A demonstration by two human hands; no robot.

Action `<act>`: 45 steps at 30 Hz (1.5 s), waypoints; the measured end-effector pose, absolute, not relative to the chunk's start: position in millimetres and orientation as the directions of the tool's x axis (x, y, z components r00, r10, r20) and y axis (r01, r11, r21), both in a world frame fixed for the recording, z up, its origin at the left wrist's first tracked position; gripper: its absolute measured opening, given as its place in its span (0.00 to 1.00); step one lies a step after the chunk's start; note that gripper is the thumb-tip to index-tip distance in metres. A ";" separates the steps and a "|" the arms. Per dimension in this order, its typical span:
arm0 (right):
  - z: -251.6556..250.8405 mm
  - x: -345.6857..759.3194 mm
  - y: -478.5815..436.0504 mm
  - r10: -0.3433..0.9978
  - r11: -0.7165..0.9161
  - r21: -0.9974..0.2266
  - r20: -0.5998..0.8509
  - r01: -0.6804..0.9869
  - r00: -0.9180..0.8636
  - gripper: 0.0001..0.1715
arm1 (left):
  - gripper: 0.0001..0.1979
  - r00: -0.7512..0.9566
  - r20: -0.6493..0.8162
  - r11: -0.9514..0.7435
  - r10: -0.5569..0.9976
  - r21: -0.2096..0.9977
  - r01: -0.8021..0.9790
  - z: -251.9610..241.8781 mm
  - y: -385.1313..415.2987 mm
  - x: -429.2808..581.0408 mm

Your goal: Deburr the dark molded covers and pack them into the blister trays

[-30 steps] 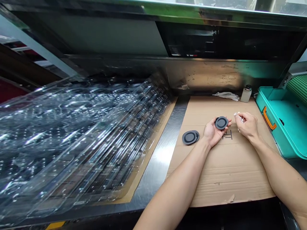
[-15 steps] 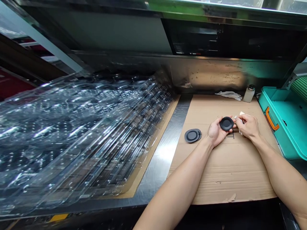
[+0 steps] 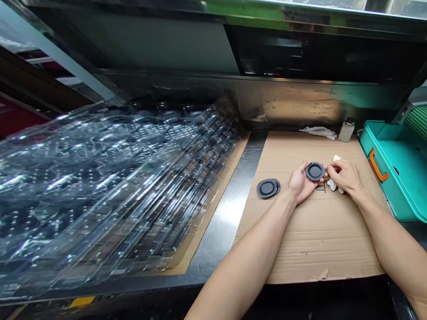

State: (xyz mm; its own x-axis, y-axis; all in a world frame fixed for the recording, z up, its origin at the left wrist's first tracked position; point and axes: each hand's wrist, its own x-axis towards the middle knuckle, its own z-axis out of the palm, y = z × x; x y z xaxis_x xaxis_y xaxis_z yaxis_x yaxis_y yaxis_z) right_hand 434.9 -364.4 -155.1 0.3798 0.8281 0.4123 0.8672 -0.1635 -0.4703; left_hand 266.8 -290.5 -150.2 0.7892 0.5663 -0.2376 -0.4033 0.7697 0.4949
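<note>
My left hand [image 3: 299, 183] is closed on a dark grey oval plastic part [image 3: 314, 171], its thumb and fingers at the rim. A ring-shaped groove and a small notched tab show on the part's upper face. Just to the right, my right hand [image 3: 345, 176] has its fingertips pinched together near the part's edge. White cloth [image 3: 331, 185] is bunched in that hand and sticks out above and below it. To the left on the cardboard lie similar dark oval parts [image 3: 267, 189], apparently two overlapping.
Cardboard [image 3: 310, 249] covers the bench under my hands. Clear plastic trays [image 3: 140, 191] are stacked at left. A white glove [image 3: 318, 132] and a small dark-capped bottle [image 3: 346, 130] are at the back. On the right stands a teal bin [image 3: 373, 133] with an orange handle.
The oval part in my left hand has been turned, showing a grooved, lighter face instead of the smooth dark one. My right fingertips have shifted slightly, and the cloth hangs lower.
</note>
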 end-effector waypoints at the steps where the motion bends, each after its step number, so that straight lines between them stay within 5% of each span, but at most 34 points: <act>1: -154.3 434.7 -364.5 0.818 -0.149 -0.475 0.433 0.867 0.378 0.14 | 0.27 0.792 -0.230 0.769 0.566 0.495 -0.405 -150.9 -290.1 267.0; 7: -148.2 425.1 -365.9 0.862 0.116 -0.436 0.490 0.893 0.127 0.21 | 0.21 0.790 -0.192 0.747 0.582 0.510 -0.426 -154.8 -290.7 269.2; 11: -146.8 422.9 -365.9 0.853 0.224 -0.410 0.522 0.884 0.026 0.19 | 0.08 0.716 -0.124 0.631 0.687 0.590 -0.503 -157.5 -293.2 267.7; 16: -151.0 433.7 -363.8 0.815 0.237 -0.432 0.576 0.870 0.064 0.16 | 0.46 0.550 0.066 0.279 0.833 0.808 -0.519 -163.4 -298.4 266.7; 18: -153.4 436.1 -363.1 0.821 0.236 -0.435 0.568 0.869 0.061 0.19 | 0.52 0.520 0.178 0.121 0.835 0.863 -0.491 -165.0 -302.3 267.4; 21: -154.7 435.7 -363.2 0.814 0.248 -0.434 0.577 0.866 0.056 0.23 | 0.52 0.500 0.304 -0.037 0.811 0.879 -0.475 -164.7 -308.7 267.9; 28: -152.0 433.1 -364.1 0.793 0.267 -0.443 0.605 0.856 0.066 0.22 | 0.53 0.485 0.372 -0.105 0.791 0.865 -0.491 -157.9 -315.8 265.0; 41: -150.3 430.9 -366.1 0.769 0.306 -0.456 0.636 0.836 0.065 0.24 | 0.50 0.443 0.306 -0.053 0.842 0.866 -0.498 -144.6 -325.9 262.9; 45: -150.8 431.8 -366.7 0.760 0.292 -0.440 0.646 0.849 0.073 0.16 | 0.51 0.462 0.353 -0.119 0.814 0.879 -0.462 -150.9 -320.5 261.7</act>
State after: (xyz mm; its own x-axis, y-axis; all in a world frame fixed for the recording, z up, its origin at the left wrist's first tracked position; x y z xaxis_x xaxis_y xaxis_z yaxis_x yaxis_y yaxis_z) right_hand 431.8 -366.7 -150.8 0.0729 0.7602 0.6456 0.8491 0.2923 -0.4401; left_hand 261.7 -320.5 -150.9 0.4617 0.8136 0.3532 -0.4623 -0.1191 0.8787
